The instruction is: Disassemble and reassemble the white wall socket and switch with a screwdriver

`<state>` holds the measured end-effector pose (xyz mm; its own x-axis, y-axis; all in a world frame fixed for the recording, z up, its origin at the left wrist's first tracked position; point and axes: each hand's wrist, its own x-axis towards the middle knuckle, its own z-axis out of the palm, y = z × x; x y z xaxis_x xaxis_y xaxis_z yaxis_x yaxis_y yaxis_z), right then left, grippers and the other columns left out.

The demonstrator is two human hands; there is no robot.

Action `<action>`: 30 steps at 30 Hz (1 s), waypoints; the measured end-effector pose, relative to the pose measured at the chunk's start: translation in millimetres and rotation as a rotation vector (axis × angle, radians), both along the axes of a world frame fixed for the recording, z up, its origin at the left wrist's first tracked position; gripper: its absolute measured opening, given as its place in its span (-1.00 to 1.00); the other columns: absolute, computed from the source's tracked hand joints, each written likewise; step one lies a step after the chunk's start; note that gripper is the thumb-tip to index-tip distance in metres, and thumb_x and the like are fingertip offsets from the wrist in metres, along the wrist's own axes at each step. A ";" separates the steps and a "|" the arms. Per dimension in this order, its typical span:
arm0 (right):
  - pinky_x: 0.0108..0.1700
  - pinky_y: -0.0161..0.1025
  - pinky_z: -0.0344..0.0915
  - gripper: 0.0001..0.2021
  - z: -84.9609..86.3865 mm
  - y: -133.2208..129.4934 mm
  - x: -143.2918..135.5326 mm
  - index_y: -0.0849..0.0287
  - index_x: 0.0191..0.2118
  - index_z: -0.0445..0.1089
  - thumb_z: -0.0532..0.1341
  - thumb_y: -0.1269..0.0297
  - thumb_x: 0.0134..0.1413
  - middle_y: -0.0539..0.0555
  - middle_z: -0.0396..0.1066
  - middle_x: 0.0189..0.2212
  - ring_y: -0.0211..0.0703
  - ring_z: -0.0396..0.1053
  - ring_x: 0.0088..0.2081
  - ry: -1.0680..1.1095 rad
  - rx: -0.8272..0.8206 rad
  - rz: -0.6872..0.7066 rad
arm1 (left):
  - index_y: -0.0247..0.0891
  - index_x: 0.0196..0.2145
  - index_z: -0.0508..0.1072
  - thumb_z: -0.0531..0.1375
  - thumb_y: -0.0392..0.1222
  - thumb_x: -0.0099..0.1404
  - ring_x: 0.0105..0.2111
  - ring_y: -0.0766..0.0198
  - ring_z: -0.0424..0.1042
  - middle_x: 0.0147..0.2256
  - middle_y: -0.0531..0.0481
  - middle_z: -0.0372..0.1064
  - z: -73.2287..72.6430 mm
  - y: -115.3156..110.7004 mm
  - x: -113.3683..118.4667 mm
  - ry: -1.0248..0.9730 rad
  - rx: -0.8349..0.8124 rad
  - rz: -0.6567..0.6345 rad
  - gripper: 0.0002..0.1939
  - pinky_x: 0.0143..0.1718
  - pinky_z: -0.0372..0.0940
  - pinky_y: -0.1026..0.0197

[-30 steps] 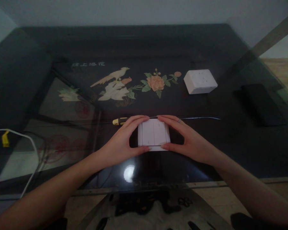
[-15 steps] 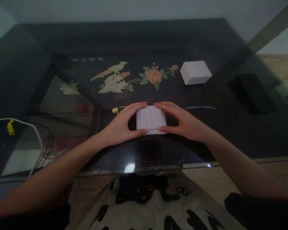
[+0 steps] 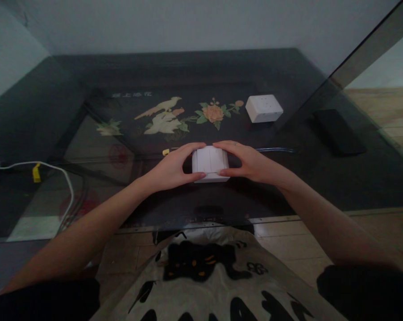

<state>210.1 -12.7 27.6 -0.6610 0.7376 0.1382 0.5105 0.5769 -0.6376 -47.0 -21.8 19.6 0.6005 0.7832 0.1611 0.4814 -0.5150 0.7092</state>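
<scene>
Cable (image 3: 70, 185), white, with a yellow tag (image 3: 36, 173), curves over the left of the dark table (image 3: 321, 187). Further right, the yellow end of a screwdriver (image 3: 166, 152) shows just past the left hand (image 3: 171, 169); its shaft emerges beyond the right hand, the middle hidden. The left hand is moderately spread, thumb at the near edge and fingertips at the far edge of a white switch (image 3: 210, 160), holding its left side. The switch sits between both hands, panelled face up; its inside is hidden, and whether it touches the table cannot be told. The right hand (image 3: 251, 164), similarly spread, holds the right side. Behind the right hand, well apart, stands a white box (image 3: 264, 107), contents hidden, top marks too small to read. Far right lies a flat dark object (image 3: 340, 132).
</scene>
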 end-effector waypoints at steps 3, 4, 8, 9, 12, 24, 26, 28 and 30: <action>0.27 0.20 0.15 -0.34 -0.4 0.3 -0.2 0.16 0.25 0.24 0.34 0.09 0.05 0.27 0.31 0.22 0.11 0.24 0.25 0.000 0.006 0.004 | -0.23 0.24 0.22 0.32 -0.02 0.19 0.24 -0.06 0.24 0.25 -0.28 0.22 0.8 0.4 -0.3 0.006 0.002 -0.006 -0.29 0.23 0.19 -0.17; 0.27 0.20 0.15 -0.34 -0.6 -0.1 -0.2 0.17 0.25 0.23 0.34 0.09 0.06 0.28 0.31 0.22 0.10 0.24 0.26 0.002 0.007 0.005 | -0.23 0.23 0.23 0.32 -0.03 0.19 0.24 -0.05 0.25 0.24 -0.28 0.22 1.1 0.6 -0.5 0.004 0.006 -0.008 -0.30 0.23 0.20 -0.17; 0.27 0.20 0.14 -0.25 -1.6 -3.4 -0.3 0.24 0.27 0.18 0.38 0.06 0.00 0.34 0.26 0.24 0.12 0.20 0.28 0.013 0.001 0.008 | -0.22 0.22 0.25 0.32 -0.04 0.20 0.22 -0.04 0.27 0.23 -0.27 0.25 1.8 2.0 -1.3 -0.010 0.017 -0.019 -0.32 0.21 0.23 -0.16; 0.28 0.20 0.13 -0.21 -1.6 -4.5 -0.5 0.26 0.27 0.17 0.39 0.05 -0.02 0.36 0.24 0.24 0.13 0.20 0.28 0.016 -0.004 0.007 | -0.22 0.22 0.25 0.32 -0.04 0.20 0.23 -0.03 0.27 0.23 -0.27 0.24 1.8 2.5 -1.5 -0.015 0.015 -0.024 -0.32 0.20 0.23 -0.15; 0.28 0.20 0.13 -0.19 -1.0 -7.9 -1.7 0.32 0.26 0.16 0.41 0.05 -0.04 0.40 0.22 0.24 0.13 0.21 0.26 0.034 -0.027 -0.009 | -0.22 0.23 0.24 0.31 -0.05 0.21 0.23 0.01 0.26 0.24 -0.27 0.23 1.8 3.1 -2.0 -0.026 0.003 -0.042 -0.32 0.20 0.24 -0.11; 0.31 0.21 0.09 -0.22 0.3 -11.6 -4.0 0.16 0.27 0.17 0.41 0.09 -0.05 0.30 0.21 0.26 0.15 0.17 0.30 0.053 -0.121 -0.078 | -0.25 0.29 0.15 0.32 -0.03 0.19 0.28 -0.07 0.19 0.29 -0.29 0.15 7.9 2.3 -3.9 0.107 -0.028 -0.027 -0.22 0.29 0.08 -0.19; 0.30 0.23 0.10 -0.20 0.3 -10.7 -4.0 0.15 0.27 0.19 0.43 0.08 -0.09 0.29 0.24 0.25 0.17 0.19 0.28 0.040 -0.130 -0.086 | -0.23 0.28 0.16 0.32 -0.02 0.18 0.24 -0.10 0.25 0.27 -0.28 0.19 9.8 2.5 -4.0 0.140 -0.028 -0.026 -0.22 0.26 0.13 -0.21; 0.29 0.25 0.11 -0.19 -0.1 -10.0 -3.8 0.13 0.27 0.20 0.44 0.08 -0.11 0.29 0.25 0.24 0.19 0.22 0.26 0.031 -0.136 -0.095 | -0.22 0.28 0.15 0.32 -0.01 0.18 0.22 -0.10 0.28 0.26 -0.28 0.21 10.5 2.1 -3.8 0.160 -0.024 -0.028 -0.22 0.24 0.16 -0.20; 0.30 0.26 0.09 -0.18 -1.0 -9.6 -3.1 0.11 0.28 0.18 0.45 0.08 -0.11 0.29 0.24 0.26 0.18 0.21 0.27 0.033 -0.137 -0.101 | -0.24 0.30 0.12 0.30 -0.02 0.21 0.26 -0.07 0.23 0.29 -0.27 0.15 9.9 0.6 -3.1 0.167 -0.021 -0.032 -0.21 0.27 0.12 -0.17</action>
<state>207.0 -22.3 26.6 -0.5796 0.8133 0.0520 0.5387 0.4302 -0.7243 -50.2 -21.2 29.5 0.6420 0.7656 0.0410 0.5773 -0.5179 0.6313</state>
